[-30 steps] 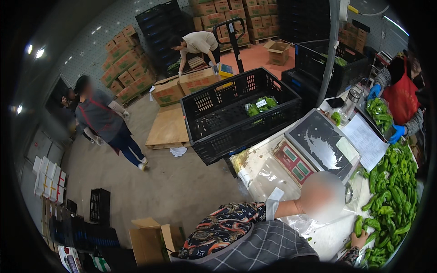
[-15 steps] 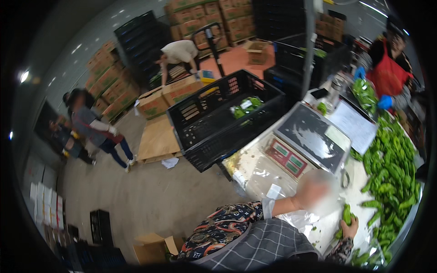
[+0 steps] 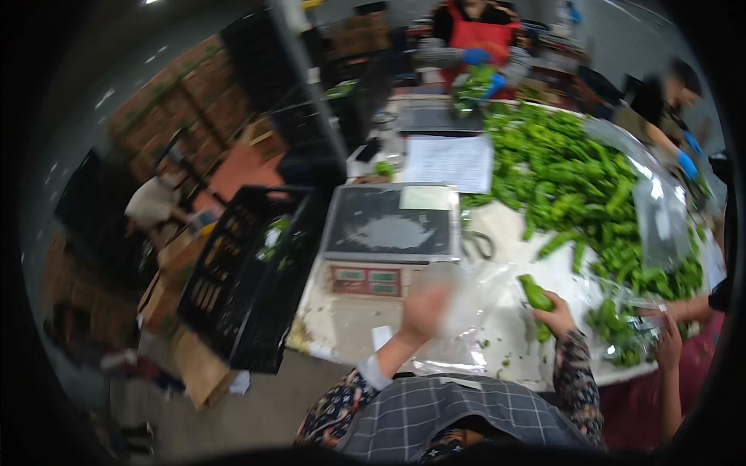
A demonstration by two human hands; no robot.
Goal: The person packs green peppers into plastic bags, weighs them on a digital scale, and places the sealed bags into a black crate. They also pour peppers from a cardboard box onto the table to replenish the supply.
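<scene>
My right hand (image 3: 557, 315) is closed on a green pepper (image 3: 534, 290) above the white tabletop, and another pepper (image 3: 543, 333) hangs just below its fingers. To the left, my left hand (image 3: 426, 307) is over clear plastic bags (image 3: 454, 353), close to the front of a weighing scale (image 3: 392, 225). A blur covers its fingers, so its grip cannot be made out. A big heap of green peppers (image 3: 575, 179) spreads over the table beyond my right hand.
A black crate (image 3: 241, 272) with a few bagged greens stands left of the table. Behind the scale lie a paper sheet (image 3: 448, 163) and scissors (image 3: 480, 245). A co-worker's hands hold a bag of peppers (image 3: 622, 334) at right; a red-aproned person works opposite.
The view has swung to the right, so the pepper heap and the co-worker at right show more fully. My right hand still holds the pepper.
</scene>
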